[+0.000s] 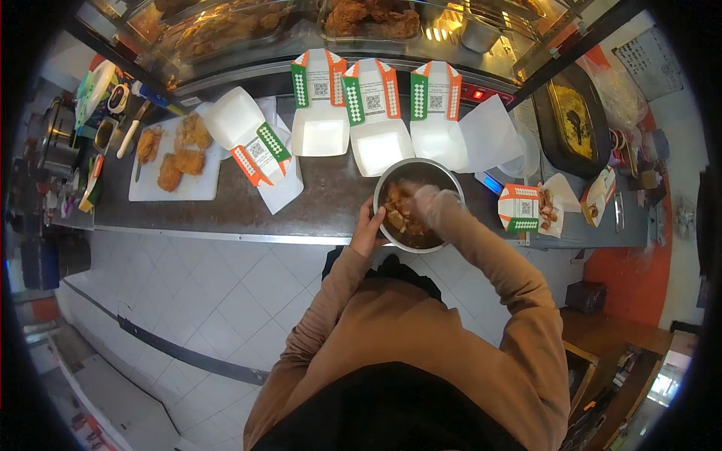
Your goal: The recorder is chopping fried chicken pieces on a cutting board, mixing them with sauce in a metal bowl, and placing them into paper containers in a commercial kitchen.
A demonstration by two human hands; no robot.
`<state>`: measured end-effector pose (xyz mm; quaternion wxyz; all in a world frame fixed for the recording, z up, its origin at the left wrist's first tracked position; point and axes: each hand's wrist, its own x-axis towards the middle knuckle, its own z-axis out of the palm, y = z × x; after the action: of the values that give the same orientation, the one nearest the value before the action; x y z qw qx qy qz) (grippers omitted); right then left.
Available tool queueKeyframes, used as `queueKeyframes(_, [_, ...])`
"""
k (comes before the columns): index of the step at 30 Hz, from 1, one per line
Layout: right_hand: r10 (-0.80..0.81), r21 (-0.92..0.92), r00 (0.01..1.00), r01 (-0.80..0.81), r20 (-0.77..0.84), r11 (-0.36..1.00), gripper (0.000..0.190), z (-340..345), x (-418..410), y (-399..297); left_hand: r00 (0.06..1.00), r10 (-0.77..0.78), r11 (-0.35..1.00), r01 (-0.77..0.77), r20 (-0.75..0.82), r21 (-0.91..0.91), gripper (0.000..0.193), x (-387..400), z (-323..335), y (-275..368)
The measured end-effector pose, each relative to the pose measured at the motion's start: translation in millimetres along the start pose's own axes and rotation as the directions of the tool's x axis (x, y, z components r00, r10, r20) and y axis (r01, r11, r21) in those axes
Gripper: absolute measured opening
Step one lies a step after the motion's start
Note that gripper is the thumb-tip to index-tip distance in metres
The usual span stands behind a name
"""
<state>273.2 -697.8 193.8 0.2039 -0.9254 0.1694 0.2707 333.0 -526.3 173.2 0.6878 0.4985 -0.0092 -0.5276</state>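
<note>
My left hand (369,225) grips the near-left rim of a stainless steel bowl (458,191) at the counter's front edge. Inside the bowl lie chopped meat pieces (399,214) in a brown sauce. My right hand (431,200), in a clear plastic glove, reaches down into the bowl among the pieces; its fingers are blurred, so their grip cannot be told. Behind the bowl stand several open paper food boxes (321,132). Another open box (256,149) lies tilted to the left on white paper. A sheet of white paper (491,135) leans out of the rightmost box of the row.
Breaded fried pieces rest on a white cutting board (208,189) at left, near a white-handled knife (128,138). A heated glass display case (254,56) borders the back. At right are a scale (491,183), a filled box (522,208) and a black pan (544,135).
</note>
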Motion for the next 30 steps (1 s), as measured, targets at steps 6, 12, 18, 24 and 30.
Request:
queueKeyframes(6, [-0.04, 0.385, 0.997, 0.015, 0.059, 0.923, 0.055, -47, -51, -6, 1.0, -0.027, 0.999, 0.027, 0.014, -0.021, 0.055, 2, -8, 0])
queueKeyframes(12, [-0.176, 0.019, 0.981, 0.179, -0.086, 0.984, 0.06, -25, -20, -2, 0.997, -0.072, 0.997, 0.072, 0.028, -0.012, 0.057, 7, -12, -4])
queueKeyframes(18, [-0.119, -0.141, 0.983, 0.1, -0.139, 0.985, 0.063, -7, -14, -20, 0.999, -0.048, 0.996, 0.049, 0.024, -0.071, 0.066, 5, 9, -10])
queueKeyframes(24, [0.042, -0.132, 0.902, 0.016, 0.429, 0.991, 0.068, 31, 30, 26, 0.995, -0.06, 0.991, 0.068, 0.076, -0.116, 0.068, 10, 2, -14])
queueKeyframes(30, [-0.306, -0.202, 0.947, 0.283, -0.094, 0.938, 0.07, 2, -31, -20, 0.993, -0.056, 0.987, 0.07, 0.101, -0.145, 0.064, 6, 4, -11])
